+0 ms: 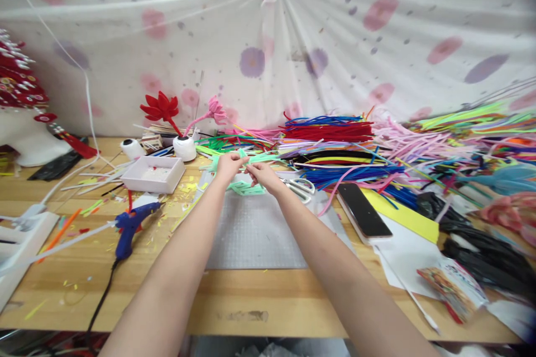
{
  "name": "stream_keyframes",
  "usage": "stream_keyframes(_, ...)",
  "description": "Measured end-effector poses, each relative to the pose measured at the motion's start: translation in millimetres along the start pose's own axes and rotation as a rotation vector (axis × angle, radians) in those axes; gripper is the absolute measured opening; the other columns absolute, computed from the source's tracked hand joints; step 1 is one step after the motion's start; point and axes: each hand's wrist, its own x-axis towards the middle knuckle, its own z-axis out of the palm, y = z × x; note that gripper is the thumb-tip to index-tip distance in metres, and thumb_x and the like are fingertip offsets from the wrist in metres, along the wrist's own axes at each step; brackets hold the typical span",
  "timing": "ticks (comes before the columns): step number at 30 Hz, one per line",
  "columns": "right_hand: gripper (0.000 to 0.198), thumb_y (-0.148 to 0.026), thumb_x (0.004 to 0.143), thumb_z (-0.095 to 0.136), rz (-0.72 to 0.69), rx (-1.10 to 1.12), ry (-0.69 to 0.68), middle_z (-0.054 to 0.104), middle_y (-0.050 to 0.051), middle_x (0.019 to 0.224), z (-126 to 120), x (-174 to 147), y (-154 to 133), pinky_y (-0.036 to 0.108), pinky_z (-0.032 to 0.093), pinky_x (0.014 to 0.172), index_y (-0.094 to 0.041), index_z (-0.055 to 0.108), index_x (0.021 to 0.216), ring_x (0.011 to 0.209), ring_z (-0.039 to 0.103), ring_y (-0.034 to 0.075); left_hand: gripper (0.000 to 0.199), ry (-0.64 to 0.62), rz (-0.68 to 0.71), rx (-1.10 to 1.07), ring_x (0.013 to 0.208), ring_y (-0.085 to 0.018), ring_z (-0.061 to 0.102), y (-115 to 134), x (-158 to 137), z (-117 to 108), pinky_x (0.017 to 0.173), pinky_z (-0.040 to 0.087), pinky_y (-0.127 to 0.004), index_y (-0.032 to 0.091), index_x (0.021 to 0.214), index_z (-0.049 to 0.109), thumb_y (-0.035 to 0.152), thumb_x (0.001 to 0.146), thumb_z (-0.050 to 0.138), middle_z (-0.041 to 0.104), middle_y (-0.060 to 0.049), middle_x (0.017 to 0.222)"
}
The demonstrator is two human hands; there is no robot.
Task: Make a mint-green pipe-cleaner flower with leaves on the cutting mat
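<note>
Both of my hands meet over the far part of a grey cutting mat (259,234). My left hand (229,167) is closed in a pinch on a mint-green pipe cleaner (242,154), part of which shows at the fingertips. Close beside it, my right hand (263,175) has its fingers pressed together on the same piece; its fingertips are small and partly hidden. More mint-green pipe cleaner pieces (247,188) lie on the mat just below the hands. White-handled scissors (302,186) rest to the right of my right hand.
At left lie a blue glue gun (130,227) and a white box (153,174). A white pot (184,148) holds red and pink flowers. Bundles of coloured pipe cleaners (330,131) line the back right. A phone (363,211) and yellow sheet (404,215) sit at right.
</note>
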Motion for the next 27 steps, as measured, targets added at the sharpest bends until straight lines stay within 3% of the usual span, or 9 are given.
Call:
stream_keyframes(8, 0.019, -0.028, 0.078, 0.051, -0.075, -0.064, 0.036, 0.046, -0.006, 0.049, 5, 4, -6, 0.015, 0.041, 0.039, -0.013, 0.054, 0.066, 0.038, 0.047, 0.003, 0.041, 0.032, 0.08, 0.019, 0.041, -0.007, 0.042, 3, 13, -5, 0.044, 0.039, -0.021, 0.015, 0.045, 0.043, 0.046, 0.047, 0.07, 0.036, 0.006, 0.042)
stream_keyframes(15, 0.028, -0.037, 0.076, 0.052, -0.146, -0.1, 0.085, 0.051, -0.005, 0.052, 6, 4, -8, 0.017, 0.042, 0.043, -0.015, 0.049, 0.06, 0.04, 0.051, 0.005, 0.039, -0.206, -0.016, -0.1, 0.053, -0.009, 0.048, 20, 13, -17, 0.05, 0.042, -0.023, 0.014, 0.063, 0.059, 0.046, 0.046, 0.072, 0.052, 0.002, 0.056)
stream_keyframes(21, 0.029, -0.043, 0.071, 0.055, -0.204, 0.014, -0.027, 0.052, -0.004, 0.056, 9, 0, -9, 0.02, 0.046, 0.051, -0.016, 0.05, 0.063, 0.05, 0.052, 0.007, 0.035, -0.106, 0.028, -0.073, 0.044, -0.006, 0.038, 17, 13, -15, 0.043, 0.029, -0.021, 0.015, 0.053, 0.053, 0.044, 0.049, 0.071, 0.043, 0.004, 0.046)
stream_keyframes(27, 0.028, -0.043, 0.067, 0.058, -0.23, 0.081, 0.015, 0.054, -0.003, 0.056, 10, -2, -8, 0.021, 0.046, 0.053, -0.016, 0.05, 0.062, 0.05, 0.052, 0.007, 0.038, -0.127, -0.074, -0.207, 0.044, -0.005, 0.037, 12, 8, -9, 0.045, 0.029, -0.021, 0.015, 0.05, 0.049, 0.044, 0.046, 0.073, 0.041, 0.005, 0.045)
